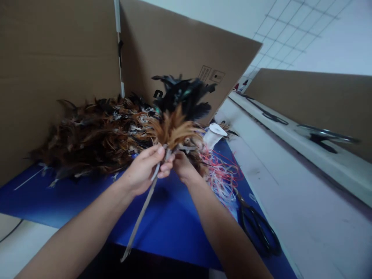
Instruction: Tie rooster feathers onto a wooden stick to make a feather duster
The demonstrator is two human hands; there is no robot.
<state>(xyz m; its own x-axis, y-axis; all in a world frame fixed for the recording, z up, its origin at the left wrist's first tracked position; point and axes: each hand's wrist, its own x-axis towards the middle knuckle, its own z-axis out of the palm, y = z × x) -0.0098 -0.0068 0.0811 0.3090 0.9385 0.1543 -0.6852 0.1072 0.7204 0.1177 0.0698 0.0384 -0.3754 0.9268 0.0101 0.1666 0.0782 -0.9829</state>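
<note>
My left hand (147, 167) is closed round the stick (142, 211) of a feather duster, its thumb near the base of the feathers. Brown-orange feathers (174, 128) ring the stick's upper end, and glossy black feathers (183, 95) fan out above them. The bare stick slants down toward me, past the front edge of the blue table surface (180, 221). Close against the feather base, my right hand (183, 166) is curled, its fingertips largely hidden; what it grips cannot be made out.
A large heap of brown and black feathers (99, 135) lies at left against cardboard panels (180, 46). To the right are a white spool (215, 135), tangled red and white strings (222, 174) and black-handled scissors (258, 226). A pale ledge (290, 155) runs alongside.
</note>
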